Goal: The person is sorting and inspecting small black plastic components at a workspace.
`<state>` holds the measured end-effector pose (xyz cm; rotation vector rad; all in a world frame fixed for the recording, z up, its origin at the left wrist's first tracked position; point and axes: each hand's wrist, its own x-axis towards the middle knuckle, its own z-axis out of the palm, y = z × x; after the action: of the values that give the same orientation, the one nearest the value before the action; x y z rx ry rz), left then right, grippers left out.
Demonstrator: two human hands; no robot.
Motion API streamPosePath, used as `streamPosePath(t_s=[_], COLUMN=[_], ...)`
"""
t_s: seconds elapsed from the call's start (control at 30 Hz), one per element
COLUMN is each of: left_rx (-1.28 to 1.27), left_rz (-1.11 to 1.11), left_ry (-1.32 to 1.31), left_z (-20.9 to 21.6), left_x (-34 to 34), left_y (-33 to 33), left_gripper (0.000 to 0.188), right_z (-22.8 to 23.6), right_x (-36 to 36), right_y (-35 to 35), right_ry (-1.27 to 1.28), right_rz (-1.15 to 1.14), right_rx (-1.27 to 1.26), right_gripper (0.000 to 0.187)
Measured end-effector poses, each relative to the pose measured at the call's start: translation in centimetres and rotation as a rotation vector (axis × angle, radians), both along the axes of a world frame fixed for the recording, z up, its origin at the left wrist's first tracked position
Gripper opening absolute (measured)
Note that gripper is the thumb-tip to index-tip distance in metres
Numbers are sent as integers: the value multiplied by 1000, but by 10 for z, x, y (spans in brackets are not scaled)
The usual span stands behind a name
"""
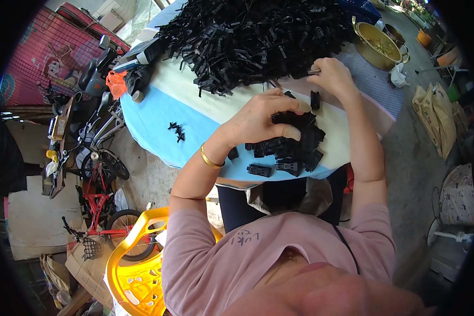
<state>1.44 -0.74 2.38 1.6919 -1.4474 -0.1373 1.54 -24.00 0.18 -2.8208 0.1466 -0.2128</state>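
My left hand [266,117] hovers over a small heap of black plastic parts [313,136] near the table's front edge. Its thumb and forefinger, both wearing beige finger covers, are spread apart above the parts. Farther right, my right hand [333,79] is closed, pinching a small greyish stick-like piece [314,71] whose kind I cannot make out. One black part [315,100] stands between my two hands. A large mound of black plastic pieces [247,39] covers the far side of the table.
Some small black bits [177,131] lie on the striped tablecloth [158,113] at left. A brass-coloured pot [371,51] stands at the far right. A yellow plastic chair [122,263] and a red bicycle [96,208] are on the left, paper sacks [436,118] on the right.
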Motion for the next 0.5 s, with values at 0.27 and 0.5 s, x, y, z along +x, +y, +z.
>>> streamPosePath(t_s=[0.27, 0.5], left_rx=[-231, -239], left_rz=[417, 546], left_ry=[39, -285], left_z=[-13, -16], left_x=[14, 6], left_y=[-2, -12], left_gripper=[51, 76], right_z=[15, 24], right_x=[-2, -15], right_y=[2, 50], right_ry=[20, 164], right_rz=[56, 184], right_rx=[257, 1148], right_gripper=[20, 16])
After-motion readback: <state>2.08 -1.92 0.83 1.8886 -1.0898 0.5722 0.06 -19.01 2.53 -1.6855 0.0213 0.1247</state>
